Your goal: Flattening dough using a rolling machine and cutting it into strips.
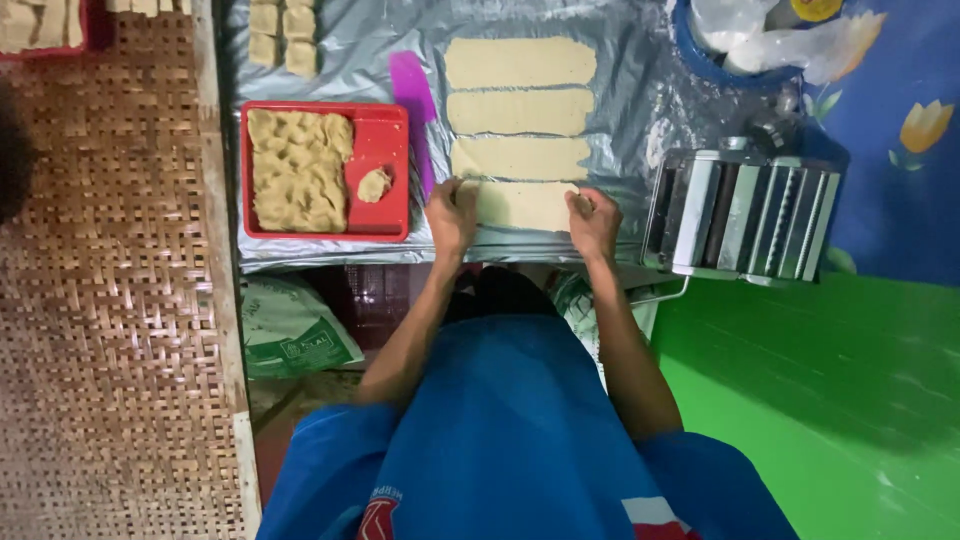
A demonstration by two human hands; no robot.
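A flat, pale tan rectangular strip of rolled dough (pixel 520 203) lies at the near edge of a crinkled silver plastic sheet (pixel 350 60) that covers the floor in front of the seated person. The left hand (pixel 452 212) rests on the strip's left end and the right hand (pixel 594 220) on its right end; both press down with fingers bent over the dough, neither clenched around it.

Beyond this strip, three more pale tan dough strips (pixel 520 110) lie in a row on the same sheet, parallel and just apart from one another. Left of them a flat purple plastic scraper (pixel 412 100) lies on the sheet, and beside it a square red plastic tray (pixel 385 150) holds a lumpy slab of dough and one small separate lump. Small cut squares of dough (pixel 282 35) sit at the sheet's far left corner.

To the right of the hands stands a shiny metal hand-cranked pasta roller (pixel 745 212), near the sheet's edge. Behind it a blue plastic basin (pixel 700 55) holds clear plastic bags.

The floor to the left is a brown woven mat (pixel 110 300); to the right lie a bright green sheet (pixel 820 400) and a blue cloth printed with flowers (pixel 900 180). A green-and-white plastic bag (pixel 295 330) lies near the person's left knee. The person wears blue.
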